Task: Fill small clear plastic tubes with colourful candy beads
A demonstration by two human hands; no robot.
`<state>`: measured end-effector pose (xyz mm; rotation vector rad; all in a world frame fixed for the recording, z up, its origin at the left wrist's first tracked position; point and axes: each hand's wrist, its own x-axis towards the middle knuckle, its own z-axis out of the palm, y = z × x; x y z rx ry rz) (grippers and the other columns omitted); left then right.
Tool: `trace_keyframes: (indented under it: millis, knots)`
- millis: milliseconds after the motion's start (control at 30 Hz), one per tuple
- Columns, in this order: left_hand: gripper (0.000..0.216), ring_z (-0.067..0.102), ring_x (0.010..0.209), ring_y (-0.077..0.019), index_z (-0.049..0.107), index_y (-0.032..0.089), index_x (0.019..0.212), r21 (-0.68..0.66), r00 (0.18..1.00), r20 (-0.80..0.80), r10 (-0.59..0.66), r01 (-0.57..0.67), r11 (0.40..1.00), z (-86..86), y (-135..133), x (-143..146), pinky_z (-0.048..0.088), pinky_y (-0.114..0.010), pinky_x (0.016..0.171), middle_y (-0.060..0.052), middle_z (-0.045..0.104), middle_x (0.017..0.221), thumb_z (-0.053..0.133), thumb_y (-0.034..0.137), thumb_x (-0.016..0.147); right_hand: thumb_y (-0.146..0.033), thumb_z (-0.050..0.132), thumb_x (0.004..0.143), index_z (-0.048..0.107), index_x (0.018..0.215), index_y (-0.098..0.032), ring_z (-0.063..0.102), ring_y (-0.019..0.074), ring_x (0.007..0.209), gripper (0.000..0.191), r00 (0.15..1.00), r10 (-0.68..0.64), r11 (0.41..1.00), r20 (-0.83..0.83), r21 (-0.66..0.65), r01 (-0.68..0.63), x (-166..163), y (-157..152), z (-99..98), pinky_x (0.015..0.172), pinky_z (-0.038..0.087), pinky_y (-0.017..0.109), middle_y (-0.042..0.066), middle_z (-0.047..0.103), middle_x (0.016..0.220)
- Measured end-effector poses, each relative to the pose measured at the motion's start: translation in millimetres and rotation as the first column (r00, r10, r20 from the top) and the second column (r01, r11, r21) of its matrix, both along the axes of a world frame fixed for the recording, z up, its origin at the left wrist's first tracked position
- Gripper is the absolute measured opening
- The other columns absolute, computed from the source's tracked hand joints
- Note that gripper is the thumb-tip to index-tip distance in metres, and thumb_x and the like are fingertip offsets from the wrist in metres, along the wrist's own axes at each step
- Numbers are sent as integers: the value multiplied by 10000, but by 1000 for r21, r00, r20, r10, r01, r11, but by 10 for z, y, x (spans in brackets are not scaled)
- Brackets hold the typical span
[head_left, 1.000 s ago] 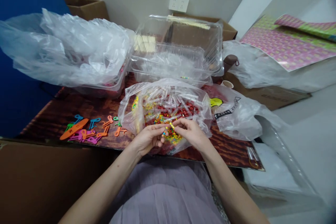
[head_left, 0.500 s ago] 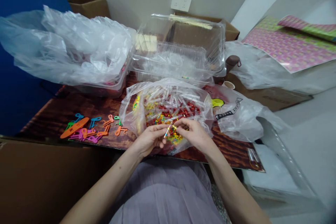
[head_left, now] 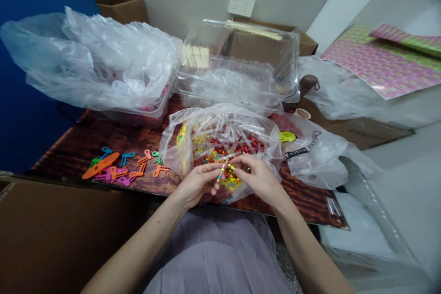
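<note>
My left hand (head_left: 196, 183) pinches a small clear tube (head_left: 221, 173) with coloured beads inside, held upright over the near side of an open clear plastic bag (head_left: 220, 144). My right hand (head_left: 257, 175) is pinched at the tube's top, holding a tiny yellow bead (head_left: 230, 166). The bag is full of clear tubes with red caps and a heap of mixed coloured beads (head_left: 231, 178). Both hands meet just above that heap, at the table's near edge.
Coloured foam shapes (head_left: 119, 169) lie on the dark wood-pattern table (head_left: 113, 140) to the left. Clear plastic containers (head_left: 237, 71) and a crumpled bag (head_left: 96, 62) stand behind. A printed white bag (head_left: 312, 151), a paper cup (head_left: 302, 113), cardboard boxes (head_left: 62, 234) and patterned sheets (head_left: 382, 62) surround.
The tube has come upright between my hands, and my right fingers have shifted to its top. The camera has drifted slightly, moving the scene right.
</note>
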<state>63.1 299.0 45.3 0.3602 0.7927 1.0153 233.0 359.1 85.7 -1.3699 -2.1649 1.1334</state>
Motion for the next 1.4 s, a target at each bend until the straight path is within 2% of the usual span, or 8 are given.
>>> trace_keyframes:
  millis: [467,667,767,867,967,1067,1200,1400]
  knots:
    - [265,523,421,-50,672,93,940,-5,999,26,-27,27,1000,-67,0,-3,417,-136,407,-5,606,590,738,232,724,-134,519,786,685,846,-194,565,163,747,187,979,33,983,199,170,-68,-8,-23,50,690,400,290,41,632,848]
    - [291,519,423,-47,668,92,964,0,999,25,-38,38,999,-64,-9,-16,415,-139,412,-4,603,594,736,247,727,-146,518,788,685,850,-206,571,167,757,188,984,46,981,174,180,-78,-10,-25,35,689,412,290,42,637,848]
    - [321,517,428,-45,665,96,987,-4,1000,7,-19,19,1000,-46,-15,-19,414,-145,413,0,604,621,746,244,713,-173,526,789,683,844,-207,578,168,764,169,995,36,990,90,135,-48,-22,-12,11,709,429,301,41,646,855]
    - [384,518,449,-49,659,108,1029,15,998,-48,46,-46,999,-9,-14,-15,414,-151,414,15,588,638,759,258,691,-226,551,778,670,872,-196,595,174,795,155,993,-18,1000,-119,18,20,-55,-15,-70,731,451,307,47,660,881]
    - [383,531,495,-65,660,122,1011,93,977,-151,150,-137,986,35,-9,-10,407,-154,412,12,592,666,758,294,683,-289,614,730,645,883,-186,603,181,784,186,929,-165,981,-331,-151,120,-121,-62,-181,731,472,309,47,664,847]
    - [331,546,552,-84,670,123,959,187,938,-267,221,-175,967,71,-6,-7,415,-164,425,-5,614,723,744,301,690,-314,660,689,619,858,-191,602,175,758,213,843,-277,946,-460,-284,156,-209,-129,-246,705,483,295,34,658,809]
    - [298,553,609,-103,677,136,934,236,911,-331,246,-172,956,89,3,-3,447,-182,435,-15,625,808,735,296,689,-293,669,677,611,827,-190,576,154,714,191,810,-325,940,-487,-263,219,-300,-159,-242,679,469,274,19,629,767]
    - [320,589,673,-122,693,154,901,200,924,-318,212,-153,968,52,66,-13,497,-201,482,-17,637,851,772,321,639,-300,682,661,596,777,-183,542,134,640,186,796,-324,942,-511,-249,224,-319,-74,-249,601,437,250,1,594,692]
